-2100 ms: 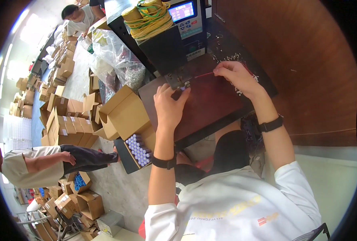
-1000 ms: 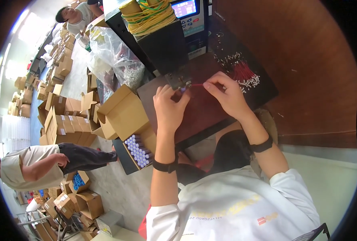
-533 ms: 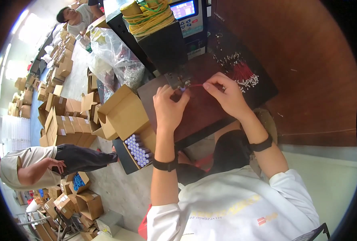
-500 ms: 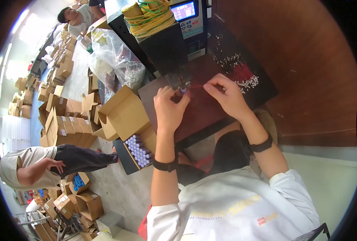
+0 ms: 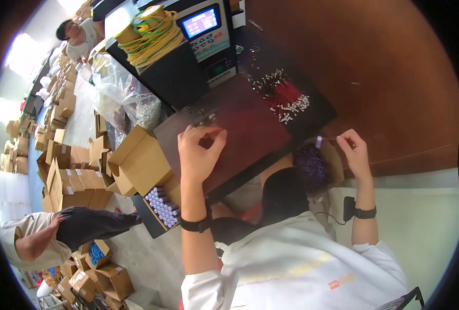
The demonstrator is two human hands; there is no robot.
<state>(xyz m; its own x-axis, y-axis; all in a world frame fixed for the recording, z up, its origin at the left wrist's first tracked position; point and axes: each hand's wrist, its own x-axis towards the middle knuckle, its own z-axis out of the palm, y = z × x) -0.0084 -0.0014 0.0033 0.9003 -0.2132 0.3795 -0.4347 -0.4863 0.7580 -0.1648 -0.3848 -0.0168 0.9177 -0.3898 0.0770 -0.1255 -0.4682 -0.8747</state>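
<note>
My right hand (image 5: 354, 150) pinches the end of a thin red wire (image 5: 330, 138), out past the right edge of the bench. From the wire hangs a small lavender cylindrical cell (image 5: 319, 142), above a container (image 5: 335, 163) holding a heap of purple pieces (image 5: 312, 164). My left hand (image 5: 201, 152) is over the dark red work board (image 5: 250, 121), thumb and forefinger curled together into a ring, with nothing visible between them. Just beyond its fingertips is the small metal fixture (image 5: 204, 116) of the bench machine (image 5: 209, 46).
Red wire leads with white connectors (image 5: 289, 98) lie bunched on the bench's right. Upright lavender cells (image 5: 162, 207) fill a carton left of my left arm. Yellow-green wire (image 5: 154, 41) is piled on the machine. Two people and many cardboard boxes (image 5: 77, 178) are to the left.
My right hand has moved right and toward me, carrying the wire and cell off the board. My left hand has let go of the cell by the fixture and drawn back slightly. The view has shifted.
</note>
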